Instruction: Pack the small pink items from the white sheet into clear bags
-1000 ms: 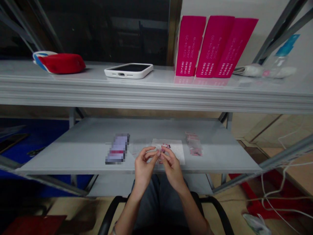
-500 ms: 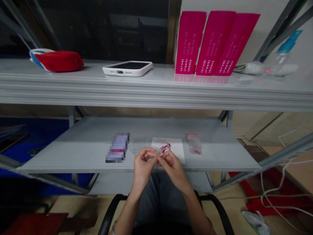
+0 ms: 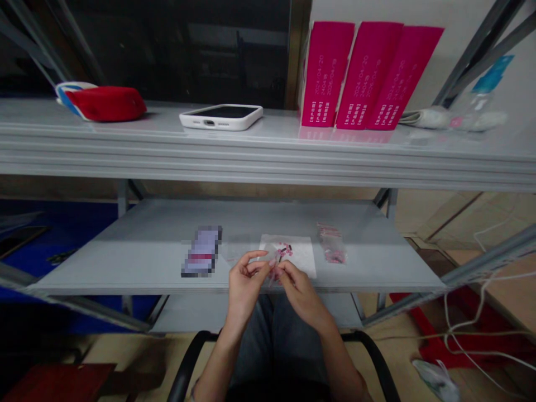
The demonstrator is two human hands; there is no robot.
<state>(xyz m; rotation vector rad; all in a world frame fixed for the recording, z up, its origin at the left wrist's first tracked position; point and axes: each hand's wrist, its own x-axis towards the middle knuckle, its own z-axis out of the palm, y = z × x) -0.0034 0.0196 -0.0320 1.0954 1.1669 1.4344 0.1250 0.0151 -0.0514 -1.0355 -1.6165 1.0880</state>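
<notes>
Above the front edge of the grey shelf, my left hand and my right hand meet with pinched fingers. Between them is a small clear plastic bag with a pinkish tint; its contents are too small to make out. Just beyond the fingertips lies a white paper sheet, bearing a cluster of small pink and dark pieces. To the right of the paper is a stack of small clear bags with pink bits inside. Flat clear plastic lies left of the paper.
A phone with a blurred screen lies left on the lower shelf. The upper shelf holds a white-cased phone, a red case, magenta boxes and a spray bottle. Chair armrests flank my legs.
My right fingers have shifted slightly right and the fingertips have parted a little. More of the clear bag shows between my hands.
</notes>
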